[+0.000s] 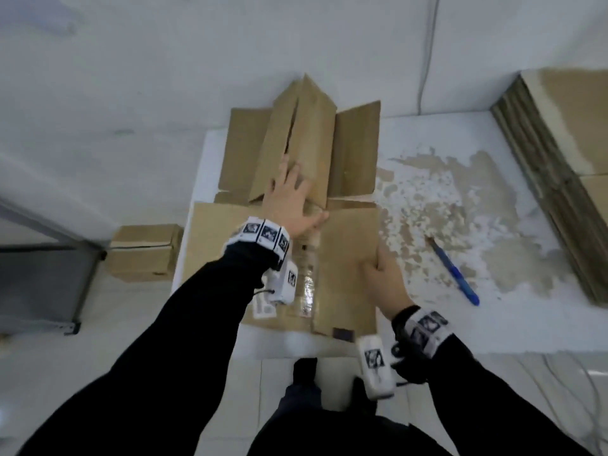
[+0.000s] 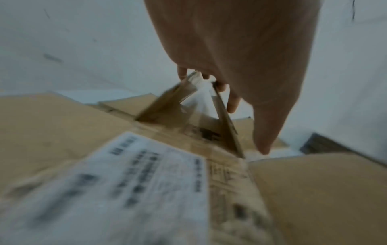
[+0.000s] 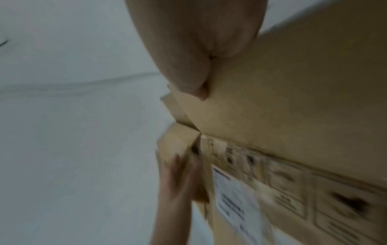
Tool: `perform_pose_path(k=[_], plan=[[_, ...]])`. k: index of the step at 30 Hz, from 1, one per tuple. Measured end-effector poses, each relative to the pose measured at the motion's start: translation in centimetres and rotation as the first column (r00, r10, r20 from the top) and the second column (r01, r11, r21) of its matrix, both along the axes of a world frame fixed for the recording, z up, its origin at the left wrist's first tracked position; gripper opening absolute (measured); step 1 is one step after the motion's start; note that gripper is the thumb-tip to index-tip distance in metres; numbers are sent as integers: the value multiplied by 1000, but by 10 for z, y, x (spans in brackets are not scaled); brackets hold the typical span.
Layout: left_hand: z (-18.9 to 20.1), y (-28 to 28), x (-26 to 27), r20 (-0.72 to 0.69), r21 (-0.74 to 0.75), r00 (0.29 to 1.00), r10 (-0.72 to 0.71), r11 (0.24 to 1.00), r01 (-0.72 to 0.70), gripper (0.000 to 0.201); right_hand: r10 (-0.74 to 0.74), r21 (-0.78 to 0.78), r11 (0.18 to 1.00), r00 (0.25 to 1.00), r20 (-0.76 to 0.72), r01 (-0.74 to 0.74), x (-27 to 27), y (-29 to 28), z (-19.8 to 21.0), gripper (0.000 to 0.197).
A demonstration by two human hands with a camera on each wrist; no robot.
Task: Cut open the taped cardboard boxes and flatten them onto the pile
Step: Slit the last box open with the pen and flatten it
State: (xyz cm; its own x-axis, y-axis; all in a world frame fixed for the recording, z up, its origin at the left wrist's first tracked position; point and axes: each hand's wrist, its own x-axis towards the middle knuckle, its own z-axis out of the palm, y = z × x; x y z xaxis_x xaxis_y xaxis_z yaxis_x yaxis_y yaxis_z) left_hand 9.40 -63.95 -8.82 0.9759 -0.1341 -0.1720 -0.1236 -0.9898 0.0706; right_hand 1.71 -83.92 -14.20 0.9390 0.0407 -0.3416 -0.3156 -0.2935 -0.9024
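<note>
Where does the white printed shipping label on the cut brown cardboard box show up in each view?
Head: white printed shipping label low centre, mostly hidden under the left wrist camera.
Left wrist: label fills the lower left, blurred.
Right wrist: label lower centre-right.
Shared landmark: left hand pressing the brown cardboard box.

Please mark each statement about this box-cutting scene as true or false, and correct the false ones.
1. The left hand lies with straight fingers on the raised part of the opened box. True.
2. The right hand holds the blue cutter. False: the cutter lies alone on the table; the right hand grips the edge of the box's near panel.
3. A pile of flattened cardboard lies at the table's right side. True.
4. The small closed box stands on the table. False: it stands lower, beside the table's left edge.
</note>
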Motion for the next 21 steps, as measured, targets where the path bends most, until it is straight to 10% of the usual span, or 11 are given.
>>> perform_pose_path(k=[7,10,14,21], plan=[[-95,37,-36,-217,-88,976,-33,996,14,92,-105,-477,873,994,24,103,14,-14,-33,54],[-101,30,-44,-152,-79,984,-97,993,86,76,193,-737,671,979,72,-78,9,23,-44,66],[-120,44,-55,-267,-128,961,-70,991,37,62,581,-711,520,806,-112,-474,-2,85,-66,60],[-118,162,-72,-287,-162,948,138,968,-190,68,291,-794,540,947,-133,-278,-5,31,-64,65]])
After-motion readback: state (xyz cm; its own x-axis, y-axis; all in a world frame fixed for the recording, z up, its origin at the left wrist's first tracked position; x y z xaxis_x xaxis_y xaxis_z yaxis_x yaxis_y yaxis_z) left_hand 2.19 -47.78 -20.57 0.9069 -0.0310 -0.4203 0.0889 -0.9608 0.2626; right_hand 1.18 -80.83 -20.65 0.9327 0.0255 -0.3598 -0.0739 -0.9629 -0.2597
